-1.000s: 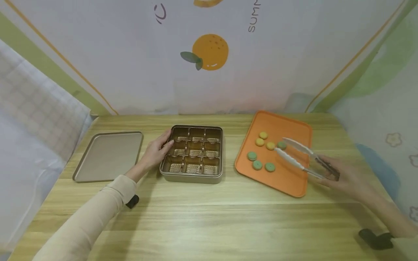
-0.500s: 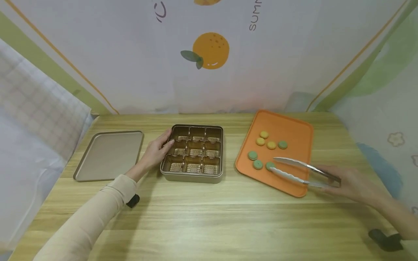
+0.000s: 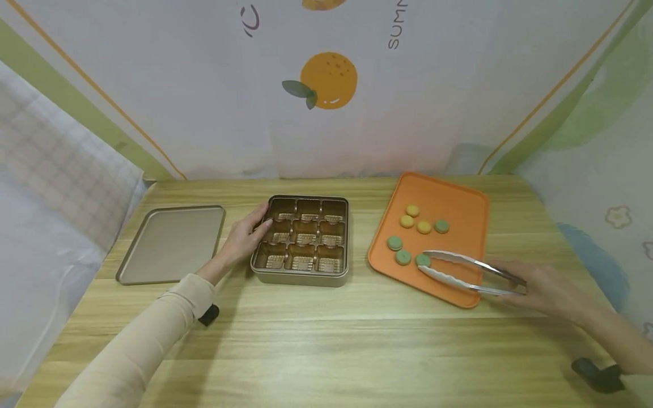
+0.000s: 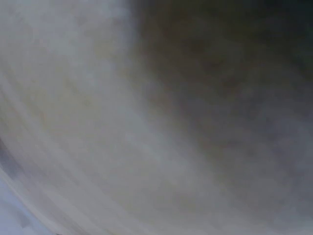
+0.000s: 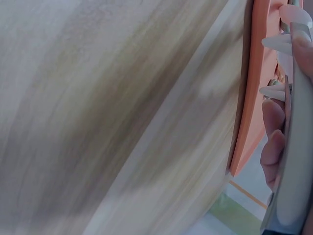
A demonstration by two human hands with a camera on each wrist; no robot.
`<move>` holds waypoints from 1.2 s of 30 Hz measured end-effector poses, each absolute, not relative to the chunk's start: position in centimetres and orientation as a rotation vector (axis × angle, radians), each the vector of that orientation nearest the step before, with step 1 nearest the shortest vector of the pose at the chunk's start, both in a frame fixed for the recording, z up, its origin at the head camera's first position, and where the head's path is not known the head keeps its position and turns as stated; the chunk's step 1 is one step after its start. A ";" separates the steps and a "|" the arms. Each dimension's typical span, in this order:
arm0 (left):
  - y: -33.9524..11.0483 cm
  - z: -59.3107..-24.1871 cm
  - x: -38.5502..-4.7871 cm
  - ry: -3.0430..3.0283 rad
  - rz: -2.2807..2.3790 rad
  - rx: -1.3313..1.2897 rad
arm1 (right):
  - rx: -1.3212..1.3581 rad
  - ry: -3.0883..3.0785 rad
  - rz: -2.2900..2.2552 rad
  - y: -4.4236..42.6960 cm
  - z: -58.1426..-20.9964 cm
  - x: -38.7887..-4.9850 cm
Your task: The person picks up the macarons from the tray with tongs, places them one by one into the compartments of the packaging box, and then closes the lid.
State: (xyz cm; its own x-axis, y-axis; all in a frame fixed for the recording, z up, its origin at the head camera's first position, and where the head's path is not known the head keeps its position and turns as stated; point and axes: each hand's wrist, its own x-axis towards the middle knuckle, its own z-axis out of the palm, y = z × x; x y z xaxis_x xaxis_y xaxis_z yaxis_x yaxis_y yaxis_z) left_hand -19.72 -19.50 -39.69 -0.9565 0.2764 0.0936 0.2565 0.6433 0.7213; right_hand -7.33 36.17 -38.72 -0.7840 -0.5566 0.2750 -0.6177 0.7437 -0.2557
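My left hand (image 3: 245, 235) holds the left side of a square bronze-coloured tin (image 3: 301, 279), thumb at its rim and fingers along the outside. A brown divided insert (image 3: 304, 233) sits in the tin, its compartments bare. In my right hand (image 3: 535, 286) is a pair of metal tongs (image 3: 471, 286), with white scalloped tips spread apart. Those tips stand on either side of a green macaron (image 3: 422, 260) at the near part of the orange tray (image 3: 454, 198). The right wrist view catches my fingers (image 5: 273, 142) round the tongs' handle. The left wrist view is too blurred to read.
On the same tray lie 3 yellow macarons (image 3: 406, 221) and other green macarons (image 3: 395, 243). A flat bronze-coloured lid (image 3: 173, 243) rests at the left of the wooden table (image 3: 326, 340). A printed cloth (image 3: 408, 124) hangs behind the table.
My right hand has brought the tongs from the green macaron by the yellow row towards the near green one, their tips now closer together around it. The left hand stays on the tin.
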 end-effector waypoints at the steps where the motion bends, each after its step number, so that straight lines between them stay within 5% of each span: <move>1: -19.5 -39.7 -19.7 2.826 1.236 0.461 | 0.948 -2.756 0.508 36.2 -38.8 -7.4; 16: -19.6 -39.6 -19.8 2.816 1.261 0.464 | 0.905 -2.796 0.600 35.2 -37.6 -7.1; 36: -19.5 -39.8 -19.6 2.817 1.277 0.443 | 1.286 -2.805 0.656 22.0 -33.7 -12.5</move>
